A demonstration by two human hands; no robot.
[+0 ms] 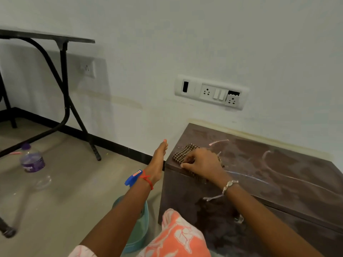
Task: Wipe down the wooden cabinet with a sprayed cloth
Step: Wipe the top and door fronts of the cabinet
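Against a pale wall [185, 43], the wooden cabinet [278, 173] carries a checked cloth [182, 152] gripped by the right hand [201, 164] with curled fingers [187, 162], while the left hand [157, 160] stretches straight, empty.

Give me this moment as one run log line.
phase: wiping cabinet top | right hand: grips cloth, near-left corner | left hand: open, holds nothing

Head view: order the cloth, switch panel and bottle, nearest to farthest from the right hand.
1. Cloth, gripped under the right hand on the cabinet.
2. Switch panel, up behind the cabinet.
3. Bottle, far off to the left.
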